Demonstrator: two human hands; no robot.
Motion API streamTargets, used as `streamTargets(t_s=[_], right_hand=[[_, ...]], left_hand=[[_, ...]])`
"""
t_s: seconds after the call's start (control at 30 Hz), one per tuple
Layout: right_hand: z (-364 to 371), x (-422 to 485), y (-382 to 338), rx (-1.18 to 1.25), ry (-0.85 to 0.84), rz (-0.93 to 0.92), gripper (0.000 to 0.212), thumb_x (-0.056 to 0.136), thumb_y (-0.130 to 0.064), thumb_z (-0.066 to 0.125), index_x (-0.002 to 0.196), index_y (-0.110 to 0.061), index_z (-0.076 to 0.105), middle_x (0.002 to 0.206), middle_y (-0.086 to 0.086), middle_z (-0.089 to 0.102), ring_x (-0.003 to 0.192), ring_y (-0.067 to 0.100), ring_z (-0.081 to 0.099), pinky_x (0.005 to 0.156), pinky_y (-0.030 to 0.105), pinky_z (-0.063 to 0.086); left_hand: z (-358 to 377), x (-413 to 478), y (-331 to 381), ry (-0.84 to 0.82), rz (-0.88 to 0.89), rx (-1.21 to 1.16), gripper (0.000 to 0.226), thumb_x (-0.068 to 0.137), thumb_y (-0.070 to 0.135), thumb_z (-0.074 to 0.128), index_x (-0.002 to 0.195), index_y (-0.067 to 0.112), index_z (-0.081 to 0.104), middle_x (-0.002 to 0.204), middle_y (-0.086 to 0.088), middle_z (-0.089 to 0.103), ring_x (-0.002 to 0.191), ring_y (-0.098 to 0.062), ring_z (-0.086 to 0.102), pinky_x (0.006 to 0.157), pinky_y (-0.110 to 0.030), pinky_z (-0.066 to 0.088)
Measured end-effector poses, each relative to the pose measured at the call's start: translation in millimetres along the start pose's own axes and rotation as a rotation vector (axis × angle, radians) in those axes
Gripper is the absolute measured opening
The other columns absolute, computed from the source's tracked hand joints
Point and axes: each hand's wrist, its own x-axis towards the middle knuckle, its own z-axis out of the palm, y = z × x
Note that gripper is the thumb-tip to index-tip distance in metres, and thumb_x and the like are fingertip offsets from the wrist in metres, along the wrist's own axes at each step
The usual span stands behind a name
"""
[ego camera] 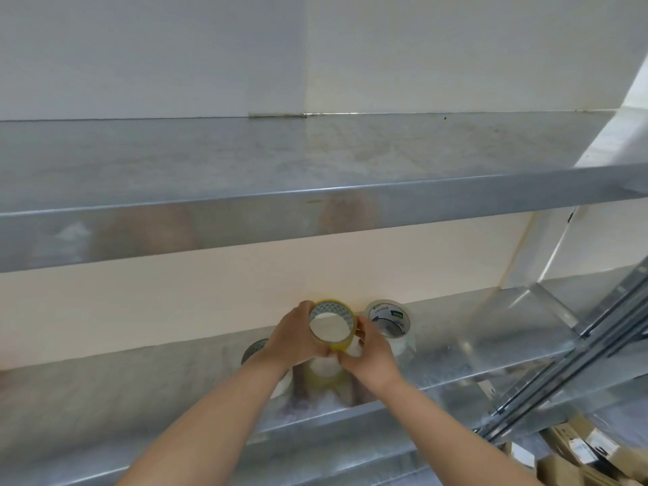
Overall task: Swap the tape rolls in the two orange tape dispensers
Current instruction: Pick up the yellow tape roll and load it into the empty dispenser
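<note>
Both of my hands hold a yellowish clear tape roll [345, 345] above the lower metal shelf [491, 345], its open core facing me. My left hand [294, 336] grips its left side and my right hand [371, 352] pinches its lower right edge. A clear tape roll [389, 319] with green print stands on edge just to the right, against the wall. Another roll [253, 349] peeks out behind my left wrist, mostly hidden. No orange tape dispenser is in view.
An upper metal shelf [315, 201] juts out above the hands. Slanted metal rack rails [578, 363] run at the right. Cardboard boxes [578, 454] lie at the bottom right. The cream wall [175, 299] backs the lower shelf.
</note>
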Motion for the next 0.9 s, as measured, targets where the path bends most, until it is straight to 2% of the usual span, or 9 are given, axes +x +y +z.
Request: streamTargets(t_s=[0.13,0.27,0.4,0.53,0.63,0.77,0.9], right_hand=[[-1,-1,-34,-0.037,-0.045,-0.129,0.044,0.071,-0.014,0.072,0.104,-0.029,0.046,0.098,-0.012,0.054,0.094,0.009,0.055,0.081,0.019,0.042],[21,-2,-69,-0.020,-0.156,-0.245,0.051,0.068,-0.015,0.076,0.103,-0.036,0.046,0.097,-0.018,0.054,0.097,0.011,0.057,0.080,0.018,0.043],[65,-14,-104,-0.005,-0.312,-0.326,0.065,0.065,-0.019,0.078,0.122,-0.027,0.048,0.116,-0.006,0.056,0.108,0.012,0.056,0.086,0.021,0.043],[110,-35,-138,0.025,-0.423,-0.436,0.058,0.066,-0.013,0.073,0.114,-0.035,0.047,0.114,-0.008,0.057,0.107,0.010,0.056,0.089,0.022,0.046],[148,-58,-162,0.025,-0.513,-0.513,0.058,0.066,-0.013,0.073,0.118,-0.026,0.050,0.111,-0.008,0.057,0.104,0.011,0.057,0.087,0.020,0.045],[199,-95,-194,0.035,-0.610,-0.601,0.057,0.066,-0.009,0.074,0.117,-0.020,0.052,0.106,-0.008,0.060,0.099,0.012,0.059,0.077,0.007,0.042],[248,-134,-226,0.059,-0.685,-0.658,0.058,0.066,-0.004,0.073,0.111,-0.030,0.047,0.105,-0.010,0.058,0.092,0.000,0.057,0.071,-0.004,0.039]], left_hand=[[-27,-22,4,0.088,-0.011,-0.057,0.081,0.053,0.028,0.085,0.122,0.014,0.046,0.119,-0.001,0.059,0.107,-0.018,0.057,0.084,-0.026,0.045],[-68,-56,-4,0.202,-0.076,-0.064,0.079,0.052,0.031,0.085,0.121,0.019,0.047,0.118,0.003,0.060,0.109,-0.018,0.058,0.089,-0.029,0.048],[-109,-110,-30,0.362,-0.185,-0.105,0.078,0.054,0.028,0.087,0.121,0.017,0.050,0.120,0.001,0.062,0.110,-0.019,0.059,0.090,-0.028,0.047],[-138,-162,-56,0.490,-0.248,-0.119,0.077,0.057,0.025,0.086,0.124,0.012,0.050,0.120,0.000,0.062,0.112,-0.019,0.059,0.083,-0.019,0.040],[-161,-206,-76,0.564,-0.309,-0.115,0.086,0.049,0.032,0.086,0.124,0.009,0.051,0.119,-0.001,0.062,0.112,-0.019,0.059,0.088,-0.024,0.045],[-187,-264,-112,0.660,-0.393,-0.081,0.076,0.050,0.029,0.088,0.117,0.016,0.055,0.114,-0.001,0.066,0.106,-0.018,0.062,0.088,-0.029,0.049],[-214,-317,-146,0.710,-0.426,-0.084,0.080,0.052,0.027,0.088,0.123,0.017,0.051,0.117,0.003,0.062,0.108,-0.015,0.058,0.092,-0.028,0.047]])
